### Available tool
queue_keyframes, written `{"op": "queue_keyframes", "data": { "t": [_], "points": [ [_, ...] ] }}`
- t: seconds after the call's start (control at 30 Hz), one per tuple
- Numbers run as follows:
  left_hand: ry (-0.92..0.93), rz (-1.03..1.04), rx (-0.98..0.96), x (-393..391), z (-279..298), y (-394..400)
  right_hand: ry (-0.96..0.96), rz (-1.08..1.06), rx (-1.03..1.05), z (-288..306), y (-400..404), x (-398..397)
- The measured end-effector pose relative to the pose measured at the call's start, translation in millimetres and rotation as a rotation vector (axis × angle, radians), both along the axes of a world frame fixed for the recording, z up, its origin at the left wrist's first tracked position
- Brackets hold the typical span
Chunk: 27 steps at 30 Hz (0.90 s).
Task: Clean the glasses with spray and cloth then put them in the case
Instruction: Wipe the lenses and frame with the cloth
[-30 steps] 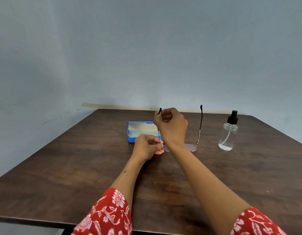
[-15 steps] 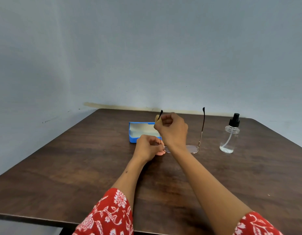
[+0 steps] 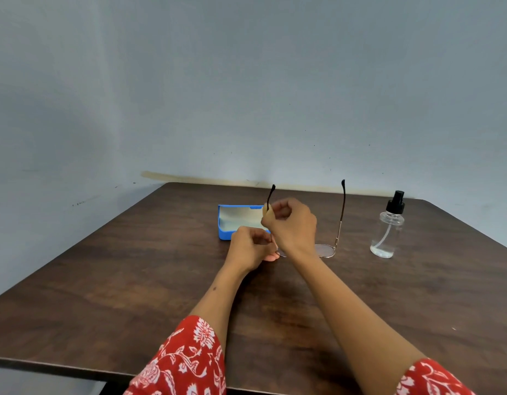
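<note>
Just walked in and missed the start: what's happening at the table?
A person is cleaning glasses that stand lens-down on the table, arms pointing up. The right hand pinches one arm with what looks like a small yellowish cloth; the left hand grips the frame by the lens. The blue case lies open behind; the spray bottle stands untouched to the right.

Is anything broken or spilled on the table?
Nothing looks broken or spilled. The spray bottle stands upright, the blue case lies open, and the glasses rest lenses-down with their arms pointing up, which is just how the hands are holding them.
</note>
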<state>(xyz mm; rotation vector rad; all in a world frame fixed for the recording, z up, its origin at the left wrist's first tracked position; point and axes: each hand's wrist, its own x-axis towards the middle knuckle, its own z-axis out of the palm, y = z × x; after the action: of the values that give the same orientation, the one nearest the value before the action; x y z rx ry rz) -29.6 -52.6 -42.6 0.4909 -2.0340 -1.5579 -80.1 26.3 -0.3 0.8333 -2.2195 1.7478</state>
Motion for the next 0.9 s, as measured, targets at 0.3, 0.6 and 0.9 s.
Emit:
{"op": "queue_keyframes", "data": {
  "t": [0.3, 0.6, 0.9],
  "points": [
    [0.005, 0.012, 0.011, -4, -3, -2, 0.080, 0.022, -0.222, 23, 1, 3],
    [0.028, -0.012, 0.010, -2, -3, -2, 0.004, 0.001, -0.004, 6, 1, -2],
    [0.016, -0.008, 0.016, -2, -2, -2, 0.041, -0.001, -0.076, 5, -1, -2]
  ]
}}
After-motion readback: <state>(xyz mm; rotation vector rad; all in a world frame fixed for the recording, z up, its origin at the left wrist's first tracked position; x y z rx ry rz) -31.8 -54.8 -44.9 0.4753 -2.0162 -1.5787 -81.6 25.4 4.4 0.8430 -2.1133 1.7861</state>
